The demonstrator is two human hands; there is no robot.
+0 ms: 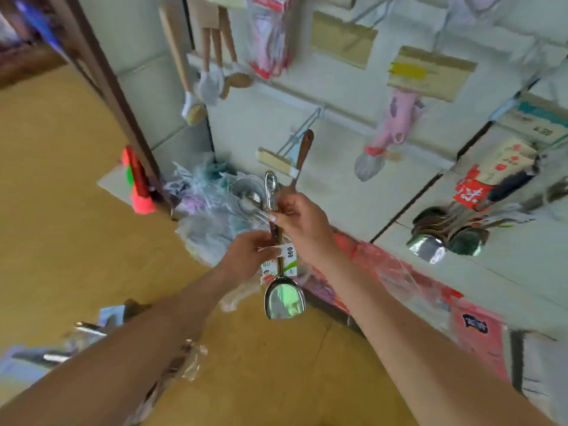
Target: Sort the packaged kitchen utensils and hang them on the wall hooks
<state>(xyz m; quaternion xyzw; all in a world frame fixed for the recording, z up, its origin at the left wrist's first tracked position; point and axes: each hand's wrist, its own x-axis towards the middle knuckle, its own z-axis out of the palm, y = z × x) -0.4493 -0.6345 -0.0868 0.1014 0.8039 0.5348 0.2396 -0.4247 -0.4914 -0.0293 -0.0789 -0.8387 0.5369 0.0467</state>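
Note:
A steel spatula [284,298] with a brown handle and a white-green label hangs blade down in the middle of the view. My left hand [246,256] grips its handle at the label. My right hand [299,224] pinches the handle higher up, below the metal hanging loop. Just beyond, a wall hook [302,127] sticks out of the pale slat wall [353,186], with a brown-handled utensil [302,155] hanging on it. More steel spatulas [445,238] hang on the wall at the right.
Plastic-wrapped metal utensils [233,207] lie piled on the tan floor [61,210] at the wall's foot. Red packages [399,281] lean along the base. Wooden spoons [221,75], pink tools and cardboard cards hang higher up. Loose packaging lies near my left arm.

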